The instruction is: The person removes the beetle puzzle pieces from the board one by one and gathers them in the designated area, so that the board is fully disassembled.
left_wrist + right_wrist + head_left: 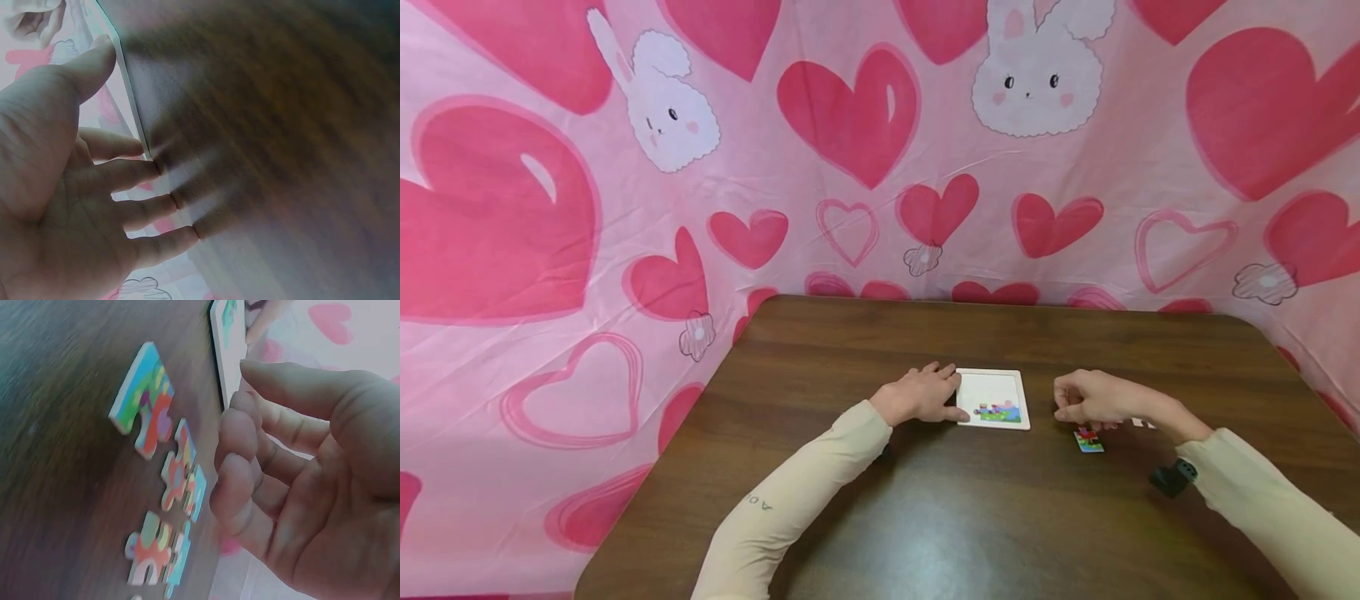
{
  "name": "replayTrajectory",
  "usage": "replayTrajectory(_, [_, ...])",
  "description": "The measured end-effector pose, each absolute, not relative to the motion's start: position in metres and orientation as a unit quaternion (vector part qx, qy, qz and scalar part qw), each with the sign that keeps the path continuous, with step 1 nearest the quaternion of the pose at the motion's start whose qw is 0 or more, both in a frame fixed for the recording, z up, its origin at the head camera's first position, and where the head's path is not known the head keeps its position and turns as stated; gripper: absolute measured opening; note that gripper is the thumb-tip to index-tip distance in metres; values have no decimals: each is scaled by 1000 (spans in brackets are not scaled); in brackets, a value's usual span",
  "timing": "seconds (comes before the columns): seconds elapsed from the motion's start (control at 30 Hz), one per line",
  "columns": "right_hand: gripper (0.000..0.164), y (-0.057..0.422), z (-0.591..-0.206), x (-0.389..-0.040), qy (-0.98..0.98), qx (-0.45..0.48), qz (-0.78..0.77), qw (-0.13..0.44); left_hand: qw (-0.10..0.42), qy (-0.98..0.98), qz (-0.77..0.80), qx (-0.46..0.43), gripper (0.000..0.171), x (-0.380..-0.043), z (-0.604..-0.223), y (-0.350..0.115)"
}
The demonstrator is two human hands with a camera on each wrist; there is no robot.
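Observation:
My left hand [925, 393] lies at the left edge of a white puzzle tray [987, 387], fingers spread and thumb on the near corner. In the left wrist view, the fingertips [167, 245] touch the brown table beside the tray's edge. A few joined colourful puzzle pieces [1004, 412] fill the near right part of the tray. Right of the tray, my right hand [1093, 398] hovers over loose pieces with loosely bent fingers and nothing visible between them. A corner puzzle piece [132, 399] and several knobbed puzzle pieces [174, 478] lie below those fingers in the right wrist view.
The brown wooden table [925, 500] has rounded corners. Behind it hangs a pink cloth [850, 275] with hearts and rabbits. A small black device [1173, 477] sits at the right wrist, by the cream sleeve [1255, 492].

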State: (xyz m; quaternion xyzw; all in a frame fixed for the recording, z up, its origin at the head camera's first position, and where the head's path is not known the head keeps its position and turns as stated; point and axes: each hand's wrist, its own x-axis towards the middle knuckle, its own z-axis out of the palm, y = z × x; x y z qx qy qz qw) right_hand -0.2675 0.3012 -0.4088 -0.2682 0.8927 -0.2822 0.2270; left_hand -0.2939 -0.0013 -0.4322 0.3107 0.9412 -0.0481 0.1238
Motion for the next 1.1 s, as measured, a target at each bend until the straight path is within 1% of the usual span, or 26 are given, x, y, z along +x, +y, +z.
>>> replayTrajectory(0.4, [15, 272, -411, -268, 898, -284, -286, 178, 126, 941, -42, 310, 79, -292, -433, -3])
replayTrajectory(0.63, [18, 257, -418, -268, 899, -296, -283, 153, 124, 941, -46, 313, 79, -291, -432, -4])
replayTrajectory(0.77, [22, 249, -422, -267, 898, -309, -275, 149, 122, 941, -45, 313, 79, -290, -432, -5])
replayTrajectory(0.9, [23, 243, -425, -267, 899, -307, -271, 156, 124, 941, -46, 311, 80, -290, -432, -6])
replayTrajectory(1.1, [22, 232, -425, -269, 903, -307, -261, 151, 121, 941, -48, 313, 79, -290, -432, -5])
